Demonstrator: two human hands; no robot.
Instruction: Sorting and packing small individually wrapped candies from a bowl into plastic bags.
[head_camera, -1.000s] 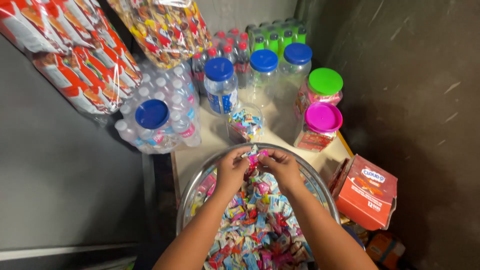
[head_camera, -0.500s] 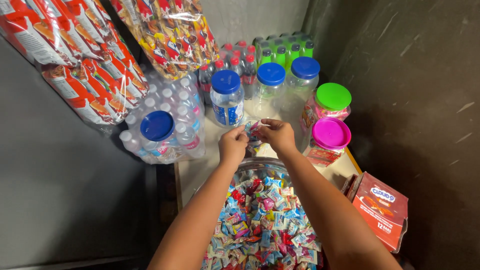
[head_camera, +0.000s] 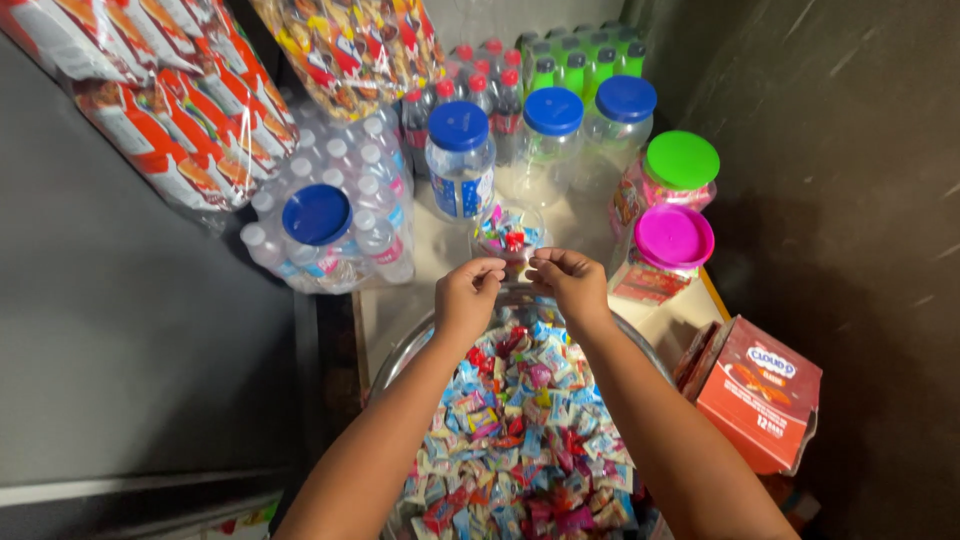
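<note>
A big round metal bowl (head_camera: 392, 358) heaped with several small wrapped candies (head_camera: 520, 430) sits in front of me. Just beyond it stands a small clear jar (head_camera: 508, 232) without a lid, partly filled with the same candies. My left hand (head_camera: 466, 297) and my right hand (head_camera: 572, 281) hover side by side at the jar's near rim, above the bowl's far edge. Both have their fingers curled together, fingertips almost touching. No candy shows in either hand.
Around the open jar stand clear jars with blue lids (head_camera: 458, 125), a green lid (head_camera: 682, 160) and a pink lid (head_camera: 673, 237). A wrapped pack of water bottles (head_camera: 340, 215) lies at left, snack packs (head_camera: 160, 90) hang above, and an orange carton (head_camera: 760, 395) sits at right.
Both hands rose from the candy heap to the open jar, carrying candies. Now they sit lower at the jar's near rim, fingers curled, with no candy showing.
</note>
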